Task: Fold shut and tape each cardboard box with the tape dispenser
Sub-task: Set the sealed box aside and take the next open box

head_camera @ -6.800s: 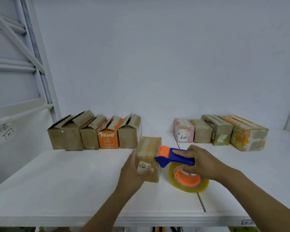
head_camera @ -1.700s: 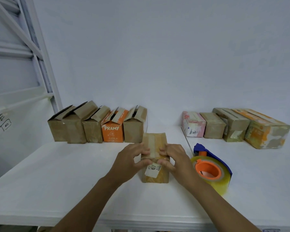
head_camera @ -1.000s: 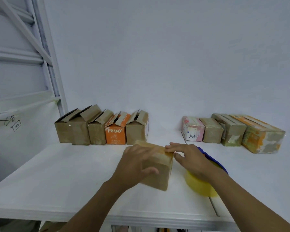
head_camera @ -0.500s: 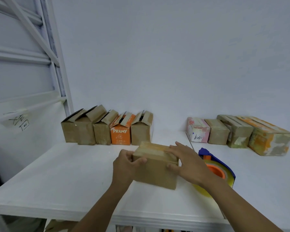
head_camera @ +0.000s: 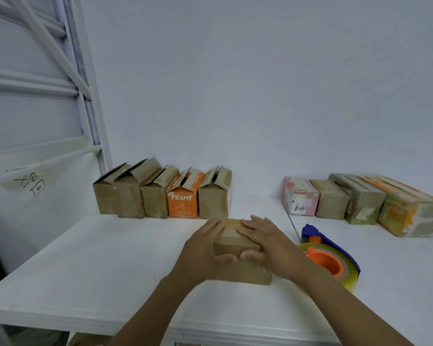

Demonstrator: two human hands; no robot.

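**A:** What has moved in the last half second?

**B:** The small brown box (head_camera: 238, 242) has swung round, so a short end now faces the person. The left hand (head_camera: 203, 248) has come off its end and onto the top, beside the right hand (head_camera: 270, 245).

**A:** How do the hands sit?

**B:** Both grip the box, fingers laid across the top and thumbs hooked on the near face. I'd judge they are pressing tape down, but they hide the strip.

**A:** And the tape dispenser (head_camera: 328, 258)?

**B:** It lies untouched on the white table (head_camera: 85, 265), with the box just left of it. It's probably parked within reach.

**A:** The other boxes?

**B:** Well left of the dispenser, against the wall, stand five open-flapped boxes (head_camera: 155, 196), the orange PRAMY box (head_camera: 183, 201) among them, likely waiting. Behind the dispenser and to its right lie four closed boxes (head_camera: 360, 198).
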